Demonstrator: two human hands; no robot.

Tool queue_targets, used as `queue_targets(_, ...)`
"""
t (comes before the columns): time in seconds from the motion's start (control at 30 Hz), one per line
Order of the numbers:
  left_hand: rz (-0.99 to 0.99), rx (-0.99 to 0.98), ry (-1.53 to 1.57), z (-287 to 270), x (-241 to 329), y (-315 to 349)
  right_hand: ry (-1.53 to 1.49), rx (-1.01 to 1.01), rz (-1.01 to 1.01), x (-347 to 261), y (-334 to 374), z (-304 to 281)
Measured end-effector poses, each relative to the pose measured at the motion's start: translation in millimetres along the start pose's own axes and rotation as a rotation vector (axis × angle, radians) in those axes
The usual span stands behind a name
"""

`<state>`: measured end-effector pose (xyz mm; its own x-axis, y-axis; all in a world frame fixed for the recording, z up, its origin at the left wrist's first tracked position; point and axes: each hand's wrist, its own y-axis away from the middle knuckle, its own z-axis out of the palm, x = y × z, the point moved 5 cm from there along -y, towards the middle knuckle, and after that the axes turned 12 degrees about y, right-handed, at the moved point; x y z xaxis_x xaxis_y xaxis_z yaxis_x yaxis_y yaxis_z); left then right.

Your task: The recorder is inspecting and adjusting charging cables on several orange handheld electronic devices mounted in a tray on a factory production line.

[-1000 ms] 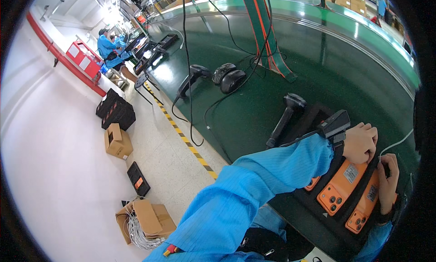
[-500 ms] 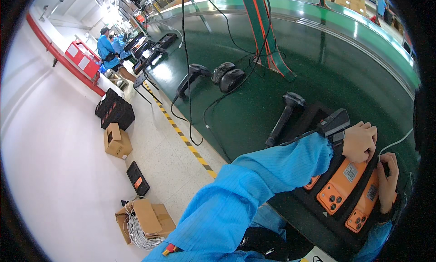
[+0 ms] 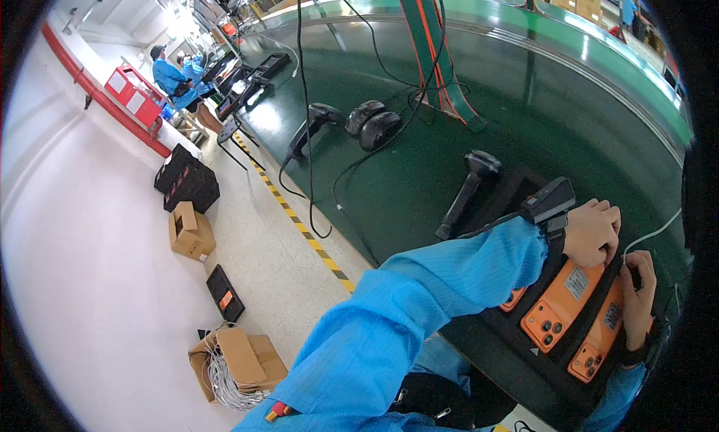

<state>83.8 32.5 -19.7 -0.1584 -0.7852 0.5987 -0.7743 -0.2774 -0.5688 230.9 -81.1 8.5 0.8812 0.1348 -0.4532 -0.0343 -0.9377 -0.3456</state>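
Note:
My left hand (image 3: 592,231) is closed, its fingers curled down at the upper end of an orange phone (image 3: 558,305); what the fingertips hold is hidden. Close beside it, my right hand (image 3: 639,293) is pinched around a thin white cable (image 3: 653,236), at the upper end of a second orange phone (image 3: 599,338). Both phones lie back side up, camera bumps toward me, in a black foam tray (image 3: 533,363). Part of another orange phone (image 3: 513,299) shows under my left sleeve. A black device (image 3: 549,200) is strapped on my left wrist.
A handheld scanner (image 3: 470,192) lies left of the tray on the dark green bench (image 3: 404,207). Farther off are another corded scanner (image 3: 311,129), two black rounded objects (image 3: 373,123) and hanging cables. A green post (image 3: 438,65) rises behind. Cardboard boxes (image 3: 191,233) line the floor at left; people work beyond.
Both hands keep almost the same place and grip. The view has shifted very slightly, and a distant person in blue has moved a little to the left.

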Motion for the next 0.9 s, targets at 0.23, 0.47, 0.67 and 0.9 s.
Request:
queue_targets(0.23, 0.008, -0.002, 0.006, -1.3, 2.0, 0.0, -0.002, -0.005, -0.001, -0.5, -0.1, -0.7)
queue_targets(0.47, 0.004, -0.008, -0.004, -1.7, 2.0, -0.6, 0.017, -0.016, -0.004, 2.7, 0.3, -0.2)
queue_targets(0.67, -0.001, -0.015, -0.017, -0.8, 0.9, -0.3, 0.008, -0.040, 0.010, -1.5, 0.2, -0.6)
queue_targets(0.9, -0.011, -0.017, 0.018, -2.8, 2.4, 0.3, -0.003, -0.036, 0.009, -0.9, 0.1, -0.4)
